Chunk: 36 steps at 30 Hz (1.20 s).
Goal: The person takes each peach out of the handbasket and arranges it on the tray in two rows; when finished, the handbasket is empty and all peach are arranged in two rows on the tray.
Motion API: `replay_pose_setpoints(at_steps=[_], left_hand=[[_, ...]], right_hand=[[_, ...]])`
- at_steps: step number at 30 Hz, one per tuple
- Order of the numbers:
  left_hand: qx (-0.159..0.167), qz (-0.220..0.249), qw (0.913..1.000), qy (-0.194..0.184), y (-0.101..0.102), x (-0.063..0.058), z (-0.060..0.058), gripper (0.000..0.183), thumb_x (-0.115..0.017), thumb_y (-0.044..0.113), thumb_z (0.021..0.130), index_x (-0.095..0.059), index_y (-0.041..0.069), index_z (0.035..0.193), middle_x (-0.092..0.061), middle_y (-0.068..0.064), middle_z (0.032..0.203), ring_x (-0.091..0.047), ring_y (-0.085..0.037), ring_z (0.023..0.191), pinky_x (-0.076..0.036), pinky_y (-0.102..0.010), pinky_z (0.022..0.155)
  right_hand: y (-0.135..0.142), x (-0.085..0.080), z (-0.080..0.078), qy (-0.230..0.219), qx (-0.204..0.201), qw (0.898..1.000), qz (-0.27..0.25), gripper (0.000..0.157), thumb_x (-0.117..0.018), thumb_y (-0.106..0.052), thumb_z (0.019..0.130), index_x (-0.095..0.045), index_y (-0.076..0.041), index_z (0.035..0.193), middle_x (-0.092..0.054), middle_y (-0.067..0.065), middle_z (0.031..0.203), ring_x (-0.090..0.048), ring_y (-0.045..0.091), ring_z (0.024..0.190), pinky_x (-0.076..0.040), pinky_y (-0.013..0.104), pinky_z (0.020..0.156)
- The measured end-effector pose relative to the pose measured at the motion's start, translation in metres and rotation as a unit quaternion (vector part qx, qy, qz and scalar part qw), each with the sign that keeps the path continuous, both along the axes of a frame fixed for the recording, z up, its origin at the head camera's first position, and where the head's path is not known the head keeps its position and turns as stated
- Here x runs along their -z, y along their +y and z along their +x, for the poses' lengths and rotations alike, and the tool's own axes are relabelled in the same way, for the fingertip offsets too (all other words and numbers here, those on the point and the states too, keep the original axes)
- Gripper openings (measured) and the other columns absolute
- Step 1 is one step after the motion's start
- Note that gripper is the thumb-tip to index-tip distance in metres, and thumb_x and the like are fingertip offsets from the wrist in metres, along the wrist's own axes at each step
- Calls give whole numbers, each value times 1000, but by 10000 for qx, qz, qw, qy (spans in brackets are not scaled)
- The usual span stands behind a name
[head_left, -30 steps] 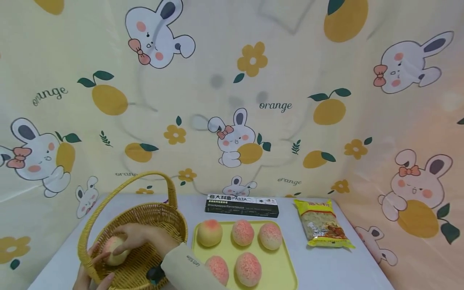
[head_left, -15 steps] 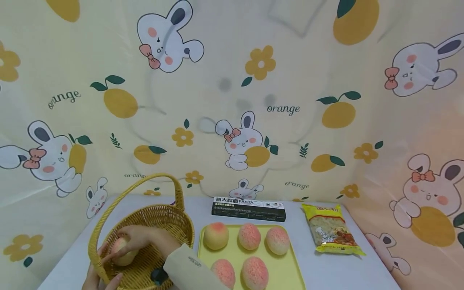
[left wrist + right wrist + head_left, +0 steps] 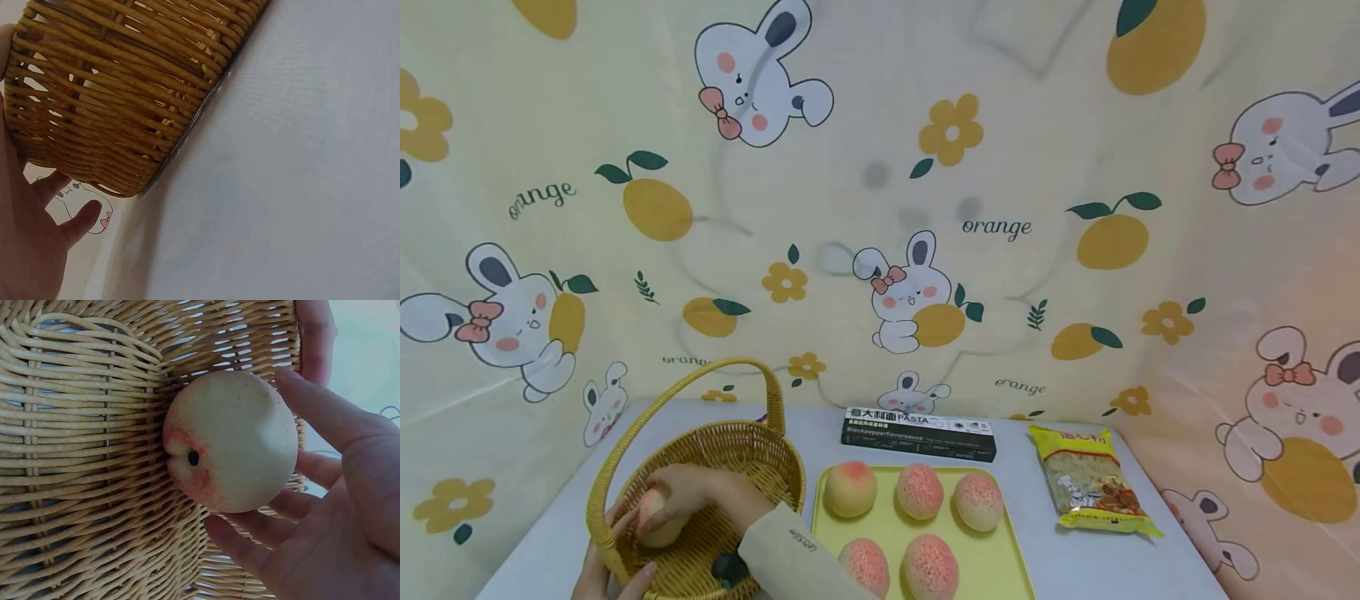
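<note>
A pale peach with pink flecks (image 3: 234, 444) rests against the inner wall of a yellow-brown wicker basket (image 3: 730, 442), at its near left side. My right hand (image 3: 681, 492) reaches into the basket and holds this peach. In the right wrist view, the thumb of that hand (image 3: 337, 487) is at one side of the peach and its fingers curve round the other. My left hand (image 3: 598, 575) grips the basket's near left edge from outside. From the left wrist view, that hand (image 3: 31, 237) lies along the woven wall, partly hidden behind it.
Right of the basket, a yellow tray (image 3: 992, 567) bears several peaches (image 3: 921, 492). Behind it lies a black-and-white pasta box (image 3: 917, 433). A yellow food bag (image 3: 1093, 483) sits at the right. The basket's tall handle (image 3: 677, 387) arches above my right hand. Patterned cloth (image 3: 820, 333) backs the table.
The head view has turned slightly left, shifting everything rightward in the picture. My right hand's fingers have moved slightly on the peach inside the basket; my left hand stays at the basket's edge.
</note>
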<state>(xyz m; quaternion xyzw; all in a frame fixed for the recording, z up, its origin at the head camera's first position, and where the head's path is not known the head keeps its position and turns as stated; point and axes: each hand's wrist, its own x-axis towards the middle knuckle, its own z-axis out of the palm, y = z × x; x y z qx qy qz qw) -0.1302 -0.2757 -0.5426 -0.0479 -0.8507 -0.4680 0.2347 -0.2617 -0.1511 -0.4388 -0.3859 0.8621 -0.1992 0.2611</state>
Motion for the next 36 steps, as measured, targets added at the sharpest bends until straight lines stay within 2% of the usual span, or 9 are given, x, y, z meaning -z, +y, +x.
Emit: replay_pose_setpoints(at_steps=[8, 15, 18, 22, 26, 29, 31, 33, 36], left_hand=[[216, 116, 9994, 246, -3, 3, -5, 65, -64, -8, 87, -37, -9, 146, -14, 23, 151, -13, 13, 131, -13, -1, 95], [174, 189, 9995, 159, -1, 6, -3, 65, -64, -8, 87, -36, -9, 145, -12, 27, 149, -4, -2, 141, -8, -4, 95], [272, 267, 9993, 49, -2, 4, -5, 65, -63, -5, 89, -33, -8, 147, -11, 21, 152, -1, -5, 142, -4, -29, 115], [246, 340, 9986, -335, -2, 1, -5, 65, -61, 2, 93, -31, -7, 149, -8, 4, 161, 1, -6, 142, -5, -56, 115], [123, 304, 9988, -352, -1, -1, -4, 64, -62, 3, 93, -33, -7, 149, -9, -3, 162, -2, -5, 142, -11, -20, 110], [53, 265, 9991, -318, 0, -1, -4, 63, -62, 3, 93, -34, -7, 148, -9, 1, 162, -2, -12, 144, -12, -9, 101], [24, 299, 9990, -343, 0, 0, -4, 64, -62, 4, 93, -33, -7, 149, -9, 4, 161, -2, -16, 145, -11, -16, 108], [87, 351, 9991, -220, 0, 1, -5, 63, -63, 2, 92, -35, -9, 148, -10, -5, 162, -1, -22, 146, -7, -40, 118], [220, 534, 9983, -89, 1, 2, -5, 64, -63, -2, 91, -34, -11, 147, -10, -4, 161, 3, -20, 146, -1, -77, 105]], right_hand=[[3, -1, 1, -216, 95, 9995, -231, 42, -77, -22, 89, -57, -18, 126, -57, -13, 125, -54, -2, 111, -43, 14, 84], [14, 3, -5, 85, -145, 9998, -73, 55, -77, -25, 89, -57, -14, 139, -59, -12, 130, -55, -2, 112, -43, 10, 84], [24, -2, -11, 161, -105, 9994, -275, 57, -79, -24, 87, -59, -13, 139, -61, -11, 129, -57, -2, 110, -43, 10, 83], [41, -10, -19, -54, 168, 9948, -1002, 55, -82, -17, 84, -62, -12, 135, -63, -10, 123, -58, -2, 103, -45, 12, 81], [63, -24, -27, -269, 217, 9842, -1737, 56, -83, -11, 81, -62, -9, 133, -63, -8, 117, -57, -1, 94, -48, 14, 77], [81, -36, -30, -331, 124, 9789, -2013, 57, -83, -10, 82, -60, -7, 135, -62, -5, 121, -57, 0, 96, -49, 15, 78], [93, -43, -32, -439, 99, 9760, -2131, 57, -82, -8, 82, -59, -5, 135, -62, -3, 123, -58, 2, 97, -50, 17, 80], [105, -47, -35, -519, 66, 9742, -2196, 56, -81, -7, 83, -59, -5, 134, -61, -2, 124, -59, 3, 97, -50, 18, 80], [123, -54, -38, -504, -34, 9744, -2191, 56, -81, -9, 83, -59, -6, 134, -60, -2, 123, -60, 4, 99, -51, 19, 82]])
